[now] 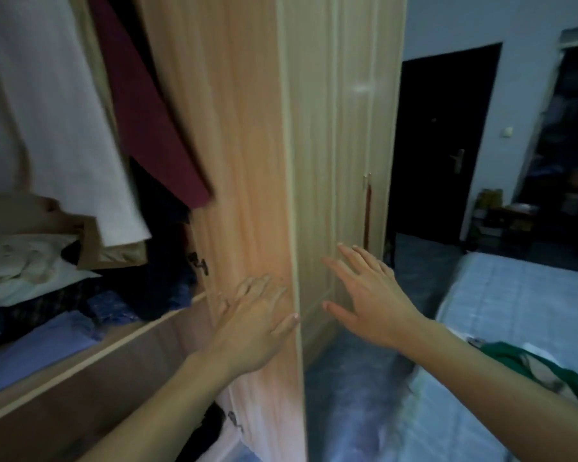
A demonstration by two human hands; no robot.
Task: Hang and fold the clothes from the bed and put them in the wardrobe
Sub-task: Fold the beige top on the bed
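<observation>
The shelf [121,338] runs off to the left of the left hand [254,325], at about wrist height. On it lie piled clothes: a crumpled cream cloth [27,268] farthest from the hand, a flat lilac cloth [37,351] below it near the shelf's front edge, and dark blue patterned clothes [114,308] closest to the fingers.

The bed [514,305] stands right of the right hand [367,295], under a pale blue checked cover. A green garment [531,361] lies on it, just right of the right forearm.

The bluish floor [347,405] shows below the right hand, between the hands and the bed.
</observation>
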